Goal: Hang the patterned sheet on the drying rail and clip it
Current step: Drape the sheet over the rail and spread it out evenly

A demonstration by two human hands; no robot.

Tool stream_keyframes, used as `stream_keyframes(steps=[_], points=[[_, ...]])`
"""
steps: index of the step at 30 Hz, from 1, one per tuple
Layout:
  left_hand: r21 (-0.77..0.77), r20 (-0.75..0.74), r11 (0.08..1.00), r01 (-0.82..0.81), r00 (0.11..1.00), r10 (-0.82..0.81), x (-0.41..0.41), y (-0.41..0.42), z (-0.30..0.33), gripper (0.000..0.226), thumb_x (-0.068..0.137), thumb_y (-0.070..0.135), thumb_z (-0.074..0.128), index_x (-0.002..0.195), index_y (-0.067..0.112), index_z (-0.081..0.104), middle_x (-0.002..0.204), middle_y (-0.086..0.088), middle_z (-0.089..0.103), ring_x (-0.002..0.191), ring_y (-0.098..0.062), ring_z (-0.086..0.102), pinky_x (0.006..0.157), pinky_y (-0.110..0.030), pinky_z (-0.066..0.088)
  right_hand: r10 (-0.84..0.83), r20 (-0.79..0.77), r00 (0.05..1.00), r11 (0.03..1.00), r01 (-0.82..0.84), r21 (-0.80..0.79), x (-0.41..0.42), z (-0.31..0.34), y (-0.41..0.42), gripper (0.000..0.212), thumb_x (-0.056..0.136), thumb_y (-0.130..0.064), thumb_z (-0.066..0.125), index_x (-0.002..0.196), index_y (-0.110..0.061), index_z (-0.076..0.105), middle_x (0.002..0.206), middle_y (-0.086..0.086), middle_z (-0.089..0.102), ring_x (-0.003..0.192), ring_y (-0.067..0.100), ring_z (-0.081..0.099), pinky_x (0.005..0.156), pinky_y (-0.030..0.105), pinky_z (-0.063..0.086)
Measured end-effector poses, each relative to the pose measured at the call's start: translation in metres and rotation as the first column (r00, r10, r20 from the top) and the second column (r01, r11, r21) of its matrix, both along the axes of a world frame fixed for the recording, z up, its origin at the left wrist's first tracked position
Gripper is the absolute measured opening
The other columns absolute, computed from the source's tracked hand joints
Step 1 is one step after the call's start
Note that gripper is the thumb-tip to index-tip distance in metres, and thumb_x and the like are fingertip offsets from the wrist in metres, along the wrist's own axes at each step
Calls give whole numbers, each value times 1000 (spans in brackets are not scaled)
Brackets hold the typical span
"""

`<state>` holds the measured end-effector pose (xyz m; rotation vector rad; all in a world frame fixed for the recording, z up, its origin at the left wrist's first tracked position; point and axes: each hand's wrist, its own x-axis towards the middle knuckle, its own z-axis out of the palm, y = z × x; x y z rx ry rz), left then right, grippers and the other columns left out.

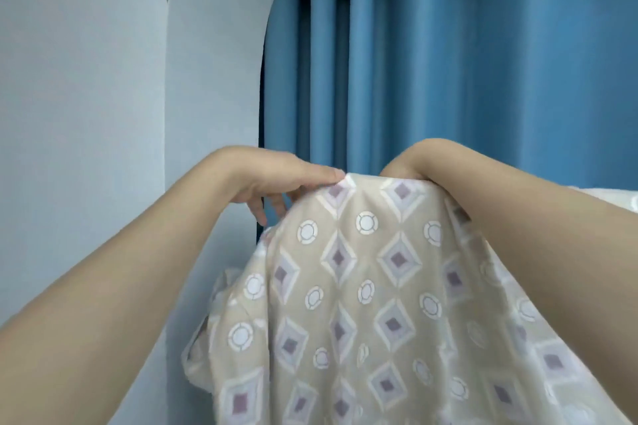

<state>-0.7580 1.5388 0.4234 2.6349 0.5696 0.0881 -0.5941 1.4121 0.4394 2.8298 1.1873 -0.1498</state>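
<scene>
The patterned sheet [359, 286], beige with purple diamonds and white rings, hangs in front of me from a raised top edge. My left hand [276, 179] pinches that top edge at its left end between thumb and forefinger, the other fingers pointing down. My right hand [404, 162] reaches over the top edge further right; its fingers go behind the cloth and are hidden. The drying rail and any clips are out of sight.
A blue pleated curtain [448, 62] fills the arched opening behind the sheet. A pale grey wall [103, 79] stands to the left. A bit of white fabric [607, 195] shows at the right edge behind my right forearm.
</scene>
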Motion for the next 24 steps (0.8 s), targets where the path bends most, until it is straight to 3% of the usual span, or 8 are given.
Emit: stream_keyframes(steps=[4,8,12,15,17,19,21,24], points=[[1,-174,998,69,982,-68,-31,20,-41,44,76,54,72,113,31,65,106,8,72,103,-17,67,93,-39,52,126,-24,992,990,-125,69,-13,-1,-4,20,93,-15,59,72,-14,61,71,3,62,62,19,58,63,27,47],[188,-299,976,-107,941,161,-22,44,-46,16,87,17,67,102,15,68,96,-6,74,81,-22,70,82,-38,58,221,-68,973,972,-214,100,-19,-1,-7,12,93,-24,59,84,-21,67,82,-1,71,68,15,66,63,27,52],[545,135,746,-383,918,373,-5,48,-33,14,86,10,47,92,14,59,82,-2,64,72,-24,60,67,-33,48,282,-75,956,951,-268,154,-20,-1,-7,13,95,-31,56,89,-26,67,97,-2,72,80,15,67,69,28,53],[602,588,526,-600,780,217,1,30,-27,19,83,9,50,101,13,57,98,-7,61,89,-30,55,72,-33,40,234,88,968,965,-243,104,-24,1,-10,17,92,-50,50,92,-37,61,94,-16,61,90,17,60,80,33,50],[389,755,750,-534,652,73,-1,11,-32,15,88,13,45,98,14,57,98,-4,63,92,-29,56,76,-36,44,202,205,958,967,-228,114,-20,2,-13,45,76,-70,42,101,-38,62,88,-19,54,93,18,58,89,39,46],[214,758,935,-282,651,23,-2,-6,-50,27,99,38,35,88,21,52,88,5,60,87,-20,55,74,-37,42,118,218,969,943,-178,280,-12,3,-14,54,74,-71,42,92,-25,64,91,-9,62,89,19,62,87,40,48],[223,677,957,-184,735,-17,2,-13,-78,53,93,67,16,87,25,50,88,7,59,89,-17,55,80,-37,43,81,214,973,922,-155,356,-6,2,-19,50,87,-65,41,84,-19,60,98,-6,63,90,20,61,90,40,46],[229,737,928,-295,675,33,14,7,-105,74,88,71,0,80,20,53,84,-1,62,88,-27,56,82,-40,45,94,48,994,910,-106,401,-8,1,-38,72,85,-79,29,82,-20,71,92,-8,70,91,17,65,94,38,43]])
